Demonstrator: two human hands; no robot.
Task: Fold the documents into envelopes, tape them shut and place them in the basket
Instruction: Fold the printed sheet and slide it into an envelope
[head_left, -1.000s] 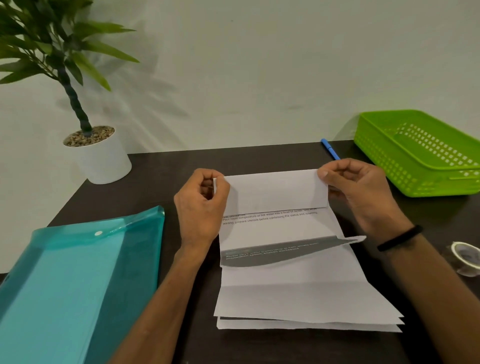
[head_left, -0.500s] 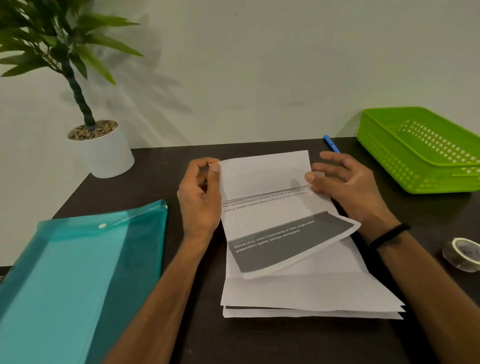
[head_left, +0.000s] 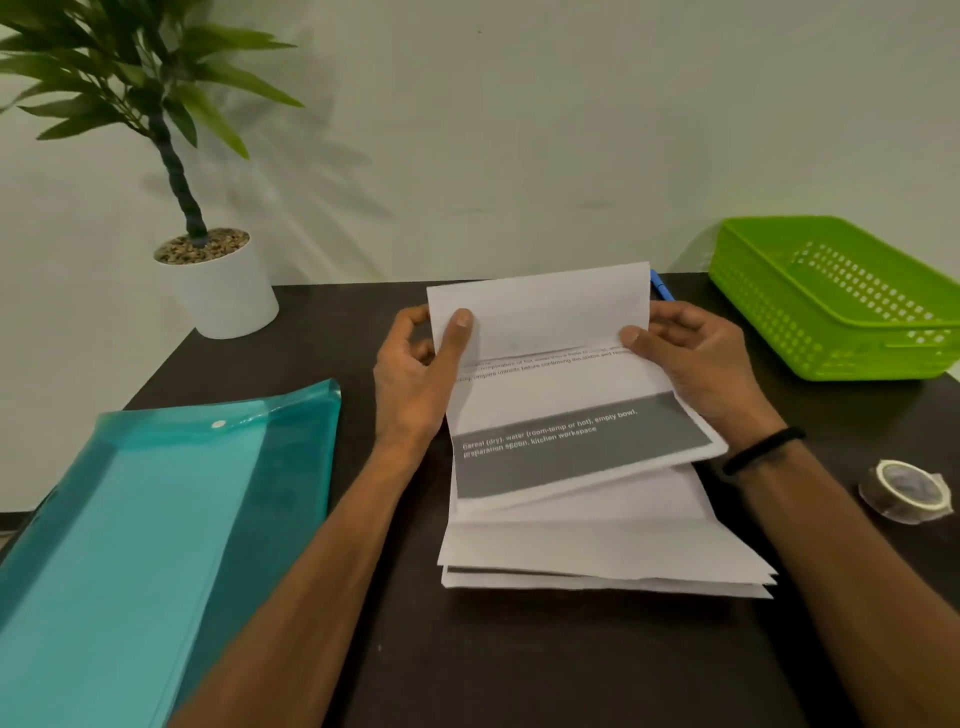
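A printed document (head_left: 561, 410) with a grey band of white text is lifted off a stack of white sheets (head_left: 597, 551) on the dark table. Its top flap is folded down toward me. My left hand (head_left: 421, 379) pinches the left edge at the fold, thumb on the flap. My right hand (head_left: 691, 364) pinches the right edge, thumb on the paper. The green basket (head_left: 841, 306) stands at the far right, with nothing visible inside. A roll of clear tape (head_left: 906, 488) lies to the right of my right forearm.
A teal plastic folder (head_left: 156, 525) lies at the left. A potted plant in a white pot (head_left: 221, 286) stands at the back left corner. A blue pen (head_left: 662, 286) peeks out behind the document. The wall runs close behind the table's far edge.
The document has risen off the stack and its grey band now faces me. My right hand went from resting fingers on the sheet to pinching its right edge.
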